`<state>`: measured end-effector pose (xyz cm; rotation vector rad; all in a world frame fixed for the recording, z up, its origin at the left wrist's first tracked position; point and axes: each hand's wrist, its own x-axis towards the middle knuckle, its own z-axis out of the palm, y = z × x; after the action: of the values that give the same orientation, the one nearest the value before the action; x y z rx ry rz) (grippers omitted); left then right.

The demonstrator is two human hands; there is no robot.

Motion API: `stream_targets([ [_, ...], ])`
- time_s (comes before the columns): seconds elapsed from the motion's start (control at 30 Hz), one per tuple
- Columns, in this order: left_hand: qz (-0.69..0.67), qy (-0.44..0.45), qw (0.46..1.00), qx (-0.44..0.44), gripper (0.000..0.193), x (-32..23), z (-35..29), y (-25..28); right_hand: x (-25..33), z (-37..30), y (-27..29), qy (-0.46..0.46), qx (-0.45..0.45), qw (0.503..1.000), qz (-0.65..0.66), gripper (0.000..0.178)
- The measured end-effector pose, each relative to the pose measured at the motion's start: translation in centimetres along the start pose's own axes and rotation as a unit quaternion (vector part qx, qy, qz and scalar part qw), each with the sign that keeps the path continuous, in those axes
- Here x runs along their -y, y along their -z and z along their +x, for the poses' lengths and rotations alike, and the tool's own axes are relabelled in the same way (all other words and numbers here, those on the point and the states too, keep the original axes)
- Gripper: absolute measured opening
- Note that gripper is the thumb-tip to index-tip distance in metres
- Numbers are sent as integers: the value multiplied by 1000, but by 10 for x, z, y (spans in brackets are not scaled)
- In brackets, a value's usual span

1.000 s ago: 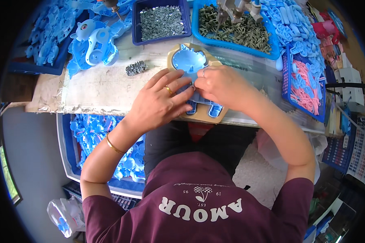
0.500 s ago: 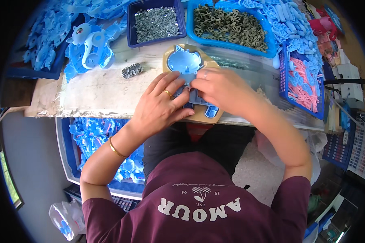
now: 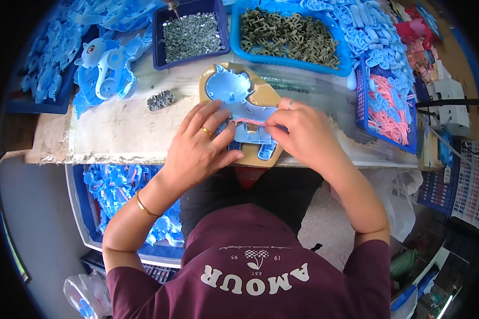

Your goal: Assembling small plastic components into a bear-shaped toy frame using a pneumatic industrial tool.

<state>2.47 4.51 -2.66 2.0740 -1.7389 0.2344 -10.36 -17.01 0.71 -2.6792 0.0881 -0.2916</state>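
Observation:
A light-blue plastic toy shell half (image 3: 230, 85), hollow side up, lies in a tan shaped holder (image 3: 266, 93) near the table's front edge. Across the shell runs a thin pink plastic strip (image 3: 250, 122). My left hand (image 3: 199, 138) rests over the shell's left side with fingers apart, its index fingertip at the strip's left end. At the other end, the thumb and fingers of my right hand (image 3: 303, 130) pinch the strip. My left hand covers part of the shell's left edge.
Behind the holder stand a dark-blue tray (image 3: 157, 50) of small metal pieces and a blue basket (image 3: 282, 61) of brownish clips. A basket (image 3: 363, 106) of pink strips is at right. Small metal parts (image 3: 160, 100) and an assembled blue toy (image 3: 107, 69) lie left; a bin (image 3: 82, 212) stands below.
My right hand has moved to the right and slightly down along the shell, with the pink strip now showing stretched between both hands. The whole view has shifted slightly.

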Motion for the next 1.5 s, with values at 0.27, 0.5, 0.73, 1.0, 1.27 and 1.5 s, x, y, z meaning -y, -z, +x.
stream_targets([
  [0.27, -53, 42, 996, -53, 35, 17, 7, 13, 64, 89, 20, 166, -209, 944, 193, 58],
  [0.5, 105, 136, 983, -69, 33, 119, 21, 23, 135, 238, 8, 161, -224, 927, 256, 92],
  [0.73, 34, 215, 972, 90, 54, 160, 84, 18, 96, 206, 30, 90, -354, 916, 164, 76],
  [1.0, 2, 94, 991, -97, 66, 154, 107, -5, 62, 161, 24, 88, -326, 929, 150, 74],
  [1.27, 59, 111, 991, -40, 26, 107, 88, 26, 59, 146, 40, 94, -227, 935, 256, 49],
  [1.5, -49, -46, 994, -89, 21, 24, 60, 16, 68, 108, 56, 52, -98, 819, 563, 31],
])
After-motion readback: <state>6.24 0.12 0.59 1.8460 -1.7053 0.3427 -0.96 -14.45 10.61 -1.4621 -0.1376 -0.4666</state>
